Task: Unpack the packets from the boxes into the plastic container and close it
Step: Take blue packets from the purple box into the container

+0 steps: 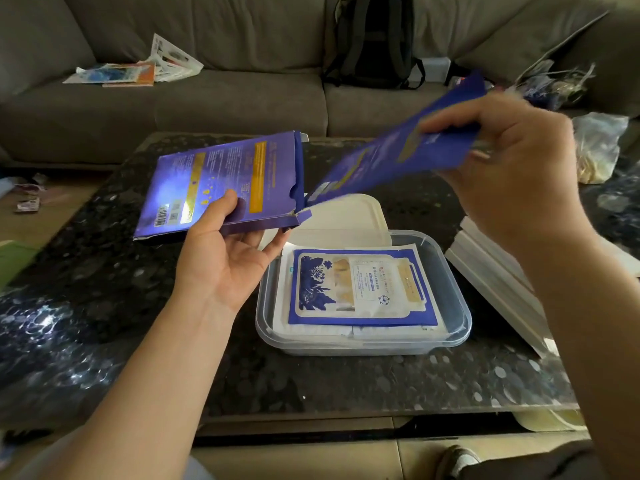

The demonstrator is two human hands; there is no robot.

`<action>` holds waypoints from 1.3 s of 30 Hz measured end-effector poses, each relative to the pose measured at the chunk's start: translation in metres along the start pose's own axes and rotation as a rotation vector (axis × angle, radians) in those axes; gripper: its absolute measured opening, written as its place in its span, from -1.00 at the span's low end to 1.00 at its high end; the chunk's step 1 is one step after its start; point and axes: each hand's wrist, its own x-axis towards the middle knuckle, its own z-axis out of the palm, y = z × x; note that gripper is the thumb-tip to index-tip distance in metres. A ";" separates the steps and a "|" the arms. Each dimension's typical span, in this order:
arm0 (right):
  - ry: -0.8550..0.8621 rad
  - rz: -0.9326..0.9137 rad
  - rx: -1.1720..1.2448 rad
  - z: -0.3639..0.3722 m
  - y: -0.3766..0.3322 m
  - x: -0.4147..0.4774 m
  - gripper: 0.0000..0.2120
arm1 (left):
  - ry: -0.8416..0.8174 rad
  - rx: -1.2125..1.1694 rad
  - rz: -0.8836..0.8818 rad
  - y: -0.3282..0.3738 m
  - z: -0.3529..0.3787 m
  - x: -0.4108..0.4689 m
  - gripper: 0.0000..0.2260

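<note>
Left hand [225,251] grips flat purple cardboard box [221,183] from below, open end facing right. Right hand [512,168] pinches glossy purple packets [398,157], blurred, lower corner at box mouth. Clear rectangular plastic container [453,327] with rounded corners sits on speckled dark counter [311,382], holding flat blue-white packet [360,287]. White lid [346,220] lies behind container.

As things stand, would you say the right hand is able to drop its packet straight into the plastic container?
Probably yes. The right hand holds the purple packet above the plastic container, which is open, its lid lying behind it. Only flat packets lie inside, and the left hand keeps the box off to the side.
</note>
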 end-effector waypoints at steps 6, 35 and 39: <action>0.032 0.108 -0.171 -0.001 0.001 -0.003 -0.86 | -0.019 0.023 0.016 -0.001 0.000 -0.002 -0.93; -0.308 0.895 -0.169 0.048 0.012 -0.070 -0.72 | -0.004 0.068 0.037 -0.008 0.005 -0.005 -0.76; -0.584 0.687 -0.701 0.049 0.007 -0.072 -0.57 | -0.007 0.068 0.027 -0.010 0.007 -0.008 -0.76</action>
